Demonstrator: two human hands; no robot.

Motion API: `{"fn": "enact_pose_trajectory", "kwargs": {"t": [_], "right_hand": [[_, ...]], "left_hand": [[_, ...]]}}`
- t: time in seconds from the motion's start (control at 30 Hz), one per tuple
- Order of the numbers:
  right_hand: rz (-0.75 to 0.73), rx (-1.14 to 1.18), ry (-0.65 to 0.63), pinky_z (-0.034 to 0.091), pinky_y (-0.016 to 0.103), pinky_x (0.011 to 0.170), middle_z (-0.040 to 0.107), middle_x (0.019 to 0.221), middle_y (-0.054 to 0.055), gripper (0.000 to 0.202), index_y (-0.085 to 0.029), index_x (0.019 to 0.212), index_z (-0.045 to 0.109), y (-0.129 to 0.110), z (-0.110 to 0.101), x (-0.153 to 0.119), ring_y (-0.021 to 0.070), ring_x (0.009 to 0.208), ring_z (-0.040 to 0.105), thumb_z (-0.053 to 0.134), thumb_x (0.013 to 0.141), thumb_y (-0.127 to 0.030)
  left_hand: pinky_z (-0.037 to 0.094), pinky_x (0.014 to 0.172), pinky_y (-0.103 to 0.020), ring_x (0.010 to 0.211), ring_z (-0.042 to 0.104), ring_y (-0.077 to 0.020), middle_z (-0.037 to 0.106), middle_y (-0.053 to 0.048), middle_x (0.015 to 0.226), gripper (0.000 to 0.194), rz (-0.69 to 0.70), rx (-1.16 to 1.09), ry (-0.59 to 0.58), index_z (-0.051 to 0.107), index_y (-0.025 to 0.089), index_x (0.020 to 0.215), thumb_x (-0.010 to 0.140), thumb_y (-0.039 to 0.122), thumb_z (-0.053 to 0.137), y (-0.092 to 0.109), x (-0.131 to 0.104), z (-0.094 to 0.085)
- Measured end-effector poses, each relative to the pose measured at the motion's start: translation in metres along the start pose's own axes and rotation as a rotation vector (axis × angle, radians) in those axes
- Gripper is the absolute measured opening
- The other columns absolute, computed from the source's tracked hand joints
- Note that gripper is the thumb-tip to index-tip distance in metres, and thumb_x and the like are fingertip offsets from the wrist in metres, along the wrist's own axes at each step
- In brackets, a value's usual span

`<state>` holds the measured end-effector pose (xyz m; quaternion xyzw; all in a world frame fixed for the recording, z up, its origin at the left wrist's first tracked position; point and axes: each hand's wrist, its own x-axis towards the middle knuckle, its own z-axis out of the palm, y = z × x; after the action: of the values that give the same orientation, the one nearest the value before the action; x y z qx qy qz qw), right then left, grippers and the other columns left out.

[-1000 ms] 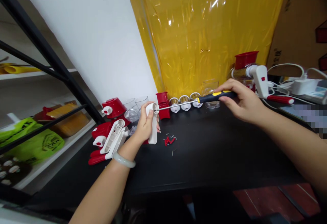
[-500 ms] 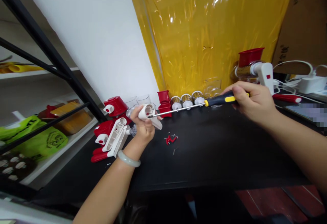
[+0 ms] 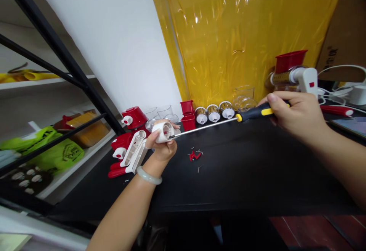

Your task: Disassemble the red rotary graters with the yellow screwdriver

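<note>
My left hand [image 3: 161, 148] curls its fingers around a white plastic part [image 3: 157, 132] above the table [image 3: 243, 167], toward its left edge, while my right hand's [image 3: 299, 110] fingers grip a screwdriver [image 3: 254, 113] whose long axis runs leftward to the part's opening (tip contact I cannot tell).

Black table [image 3: 243, 178] bears drums [image 3: 213, 113]; small red pieces [image 3: 198, 156].
</note>
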<state>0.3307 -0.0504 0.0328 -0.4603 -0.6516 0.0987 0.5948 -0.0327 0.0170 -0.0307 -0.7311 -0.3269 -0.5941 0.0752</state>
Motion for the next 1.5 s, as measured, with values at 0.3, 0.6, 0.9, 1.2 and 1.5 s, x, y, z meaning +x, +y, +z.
{"fn": "enact_pose_trajectory", "kwargs": {"t": [0.3, 0.6, 0.9, 1.2, 1.5], "right_hand": [[-0.009, -0.007, -0.103, 0.032, 0.028, 0.044, 0.048, 0.047, -0.003, 0.043, -0.021, 0.073, 0.066, 0.002, -0.002, 0.005, 0.0112, 0.041, 0.041, 0.058, 0.089, -0.06], [-0.28, 0.066, -0.228, 0.051, 0.03, 0.068, 0.066, 0.089, 0.004, 0.031, -0.025, 0.102, 0.064, 0.019, -0.013, 0.018, 0.0161, 0.07, 0.06, 0.062, 0.09, -0.054], [-0.513, 0.009, -0.169, 0.051, 0.033, 0.079, 0.065, 0.093, 0.005, 0.019, -0.024, 0.102, 0.062, 0.019, 0.008, 0.012, 0.0198, 0.085, 0.064, 0.068, 0.088, -0.034], [0.454, 0.134, -0.614, 0.018, 0.025, 0.029, 0.052, 0.038, 0.002, 0.07, -0.019, 0.061, 0.067, 0.061, 0.023, 0.025, 0.0089, 0.025, 0.027, 0.04, 0.088, -0.077], [-0.133, -0.254, -0.091, 0.046, 0.036, 0.06, 0.059, 0.05, 0.004, 0.053, -0.025, 0.054, 0.059, 0.055, 0.022, 0.023, 0.022, 0.053, 0.06, 0.041, 0.095, -0.054]], "left_hand": [[0.054, 0.066, -0.038, 0.07, 0.059, -0.0164, 0.047, -0.003, 0.102, 0.049, 0.362, 0.046, 0.145, 0.019, 0.042, 0.135, 0.096, 0.062, 0.041, 0.004, 0.008, -0.008], [0.056, 0.065, -0.033, 0.069, 0.062, -0.0124, 0.05, -0.004, 0.11, 0.044, 0.192, 0.052, 0.053, 0.025, 0.035, 0.129, 0.098, 0.06, 0.043, 0.018, 0.007, -0.004], [0.051, 0.041, -0.026, 0.046, 0.057, -0.0126, 0.054, 0.003, 0.077, 0.051, -0.603, -0.346, -0.359, 0.028, 0.031, 0.136, 0.097, 0.063, 0.041, 0.051, 0.034, -0.015], [0.056, 0.08, -0.038, 0.088, 0.067, -0.0209, 0.063, -0.008, 0.106, 0.041, 0.201, 0.177, -0.263, 0.048, 0.027, 0.129, 0.095, 0.048, 0.056, 0.034, 0.012, -0.013], [0.054, 0.049, -0.028, 0.053, 0.06, -0.0149, 0.056, 0.0, 0.078, 0.047, -0.428, -0.06, -0.453, 0.04, 0.025, 0.14, 0.1, 0.051, 0.043, 0.053, 0.016, -0.002]]}}
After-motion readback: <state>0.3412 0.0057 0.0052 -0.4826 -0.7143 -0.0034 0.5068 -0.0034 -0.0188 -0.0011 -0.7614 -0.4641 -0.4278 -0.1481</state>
